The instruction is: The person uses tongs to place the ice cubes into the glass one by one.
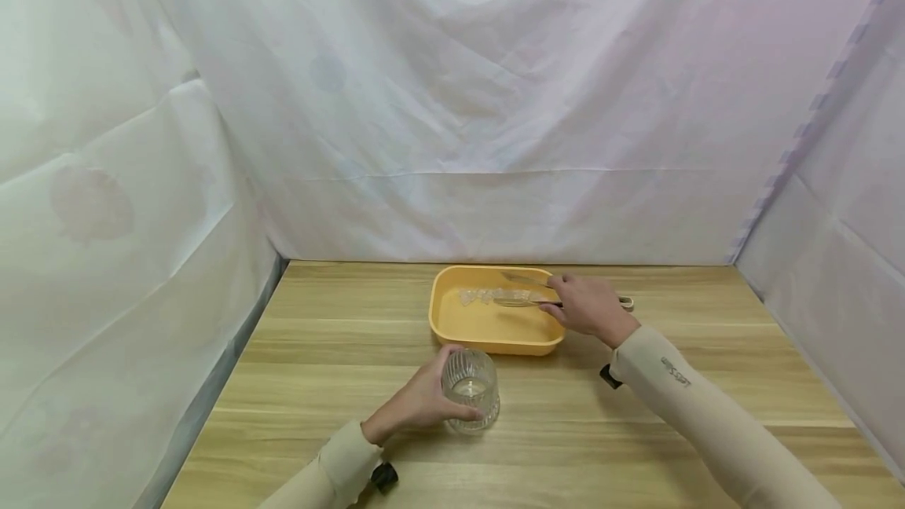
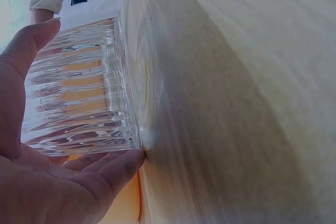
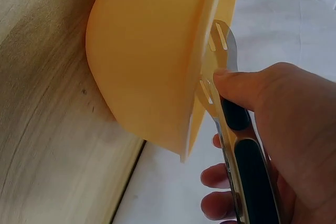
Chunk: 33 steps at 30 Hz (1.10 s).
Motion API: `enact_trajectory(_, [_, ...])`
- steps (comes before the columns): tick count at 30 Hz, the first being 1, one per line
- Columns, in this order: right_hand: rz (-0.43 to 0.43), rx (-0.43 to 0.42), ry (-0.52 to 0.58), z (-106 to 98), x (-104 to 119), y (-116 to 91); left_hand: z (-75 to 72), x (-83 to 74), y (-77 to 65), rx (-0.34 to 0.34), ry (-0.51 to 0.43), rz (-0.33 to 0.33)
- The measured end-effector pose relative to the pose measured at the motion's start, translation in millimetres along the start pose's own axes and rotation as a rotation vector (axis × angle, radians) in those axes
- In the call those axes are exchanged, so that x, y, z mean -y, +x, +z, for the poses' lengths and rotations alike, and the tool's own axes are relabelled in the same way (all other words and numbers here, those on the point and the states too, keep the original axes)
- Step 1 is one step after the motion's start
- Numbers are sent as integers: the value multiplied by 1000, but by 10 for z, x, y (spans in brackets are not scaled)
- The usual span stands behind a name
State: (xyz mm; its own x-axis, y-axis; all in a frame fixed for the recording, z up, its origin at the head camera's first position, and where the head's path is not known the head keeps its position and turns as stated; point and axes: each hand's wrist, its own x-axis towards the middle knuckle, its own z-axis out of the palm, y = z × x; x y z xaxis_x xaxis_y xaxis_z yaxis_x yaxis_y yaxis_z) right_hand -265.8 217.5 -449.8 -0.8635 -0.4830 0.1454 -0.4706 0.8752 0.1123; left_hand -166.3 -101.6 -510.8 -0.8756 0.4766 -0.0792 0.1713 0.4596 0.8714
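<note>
My left hand [image 1: 423, 397] grips a clear ribbed glass [image 1: 472, 385], thumb on the near side and fingers round the far side. In the left wrist view the glass [image 2: 86, 87] stands with its base at the tabletop. My right hand [image 1: 588, 307] holds metal tongs [image 1: 514, 302] over the yellow basin [image 1: 495, 346], their arms spread apart. Dark grip pads [image 3: 254, 177] and slotted tips show in the right wrist view, the tips reaching past the basin rim [image 3: 202, 61]. Small clear chunks that look like ice [image 1: 488, 295] lie inside the basin.
The wood-grain table [image 1: 339, 344] carries the basin near its back edge, with the glass in front. White cloth [image 1: 481, 116] hangs behind the table and on both sides. Dark wrist devices [image 1: 385, 477] sit under both cuffs.
</note>
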Motion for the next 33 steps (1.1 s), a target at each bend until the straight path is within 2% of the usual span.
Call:
enact_trajectory(11, [-10, 37, -25, 136, 57, 158, -2, -3, 1, -1, 4, 5])
enact_trajectory(20, [-8, 89, -52, 170, 115, 226, 14, 16, 5, -4, 12, -8])
enact_trajectory(29, [-57, 20, -64, 181, 146, 228, 17, 31, 14, 0, 25, -1])
enact_trajectory(33, [-71, 15, -30, 176, 177, 213, 16, 35, 10, -1, 12, -7])
